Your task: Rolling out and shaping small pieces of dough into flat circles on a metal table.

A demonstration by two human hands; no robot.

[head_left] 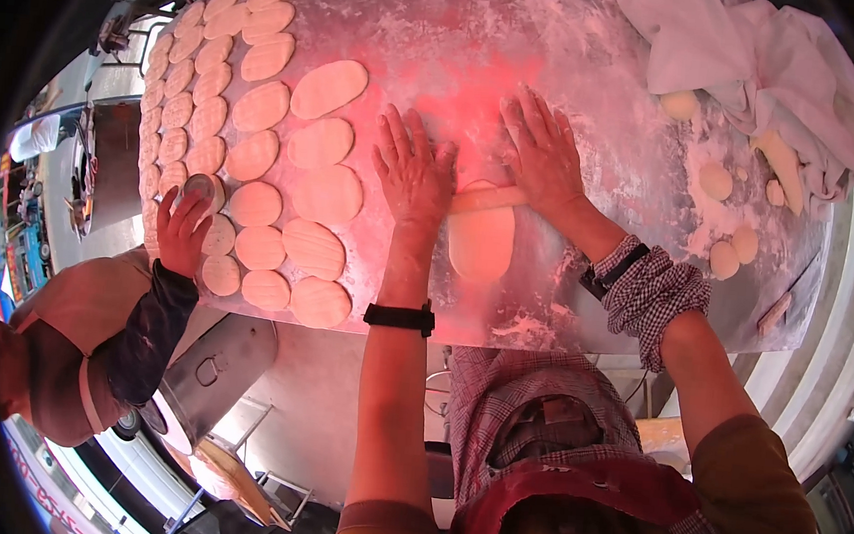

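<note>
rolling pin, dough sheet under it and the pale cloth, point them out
Rolling pin point(489, 200), head view, visible middle.
Dough sheet point(481, 243), head view, part below pin.
Pale cloth point(739, 63), head view, folded middle.

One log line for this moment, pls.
rolling pin: across flattened dough piece | left hand: open, at pin's left end | right hand: open, at pin's right end | floured table: dough ovals rowed at left

The rolling pin point(489, 200) looks like pale, matt, smooth wood; the sheet of dough point(481, 243) beneath it is smooth and matt; the flat dough pieces point(321, 145) are matt too, some faintly ridged; the table point(602, 333) has a smooth, dull sheen under rough, powdery flour point(527, 329); the bundled cloth point(700, 48) is matt and creased; the sleeve cover point(653, 297) is gathered woven fabric; the apron point(483, 382) is matt cloth.
</note>
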